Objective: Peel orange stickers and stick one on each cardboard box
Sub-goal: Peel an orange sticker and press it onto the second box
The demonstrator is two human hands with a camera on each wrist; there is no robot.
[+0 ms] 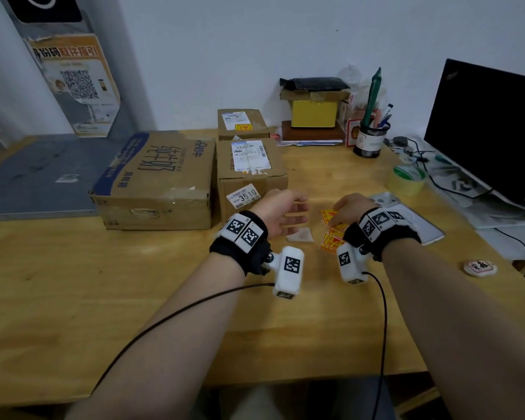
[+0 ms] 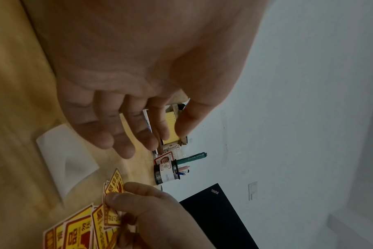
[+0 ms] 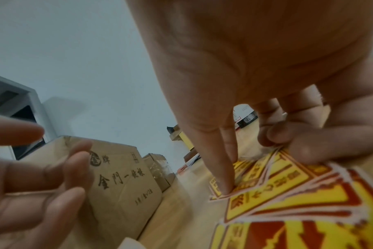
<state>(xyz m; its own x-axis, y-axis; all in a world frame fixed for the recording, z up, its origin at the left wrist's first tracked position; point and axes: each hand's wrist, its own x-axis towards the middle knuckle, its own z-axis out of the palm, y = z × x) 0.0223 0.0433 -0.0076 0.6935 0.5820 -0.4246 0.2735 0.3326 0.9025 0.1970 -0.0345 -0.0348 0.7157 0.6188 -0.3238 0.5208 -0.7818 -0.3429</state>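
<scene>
Right-hand fingers [image 3: 228, 168] bent down onto a fanned pile of orange-and-yellow stickers with white borders [image 1: 331, 234]; forefinger tip planted on the near edge of one sticker, thumb [image 2: 115, 200] and the other curled fingers closing on a sticker's edge from either side, a pinch. Right hand [image 1: 350, 207] sits directly over the pile on the light wooden desk [image 1: 134, 298].

Left-hand fingers [image 2: 126, 133] straight, loosely spread, holding nothing; thumb apart from them. Left hand [image 1: 281, 212] hovers palm toward the right hand, a gap between the two. Beneath the left fingertips, flat on the desk: a blank white backing sheet [image 1: 300, 236], just beside the sticker pile.

Beyond the left fingers, near: a mid-sized brown cardboard box with a white shipping label on top and a price tag on its front [image 1: 249, 174]. Orange marks at the label's lower edge, too small to read as a sticker or not. Behind that, a smaller brown cardboard box [image 1: 241, 124], with a small orange-yellow sticker on its top. Left of both, a large flat brown cardboard carton with blue print [image 1: 161, 180], touching or nearly touching the mid-sized box.

Beyond the right fingers: a black mesh pen cup [image 1: 372, 140], a roll of yellowish tape [image 1: 406, 180], a yellow box on a stack of books [image 1: 314, 113]. To the right of the right hand, a silver phone-like slab [image 1: 406, 213], partly under the wrist; farther right, a black laptop screen [image 1: 485, 128]. A round white badge with red characters [image 1: 479, 266] lies near the right forearm.
</scene>
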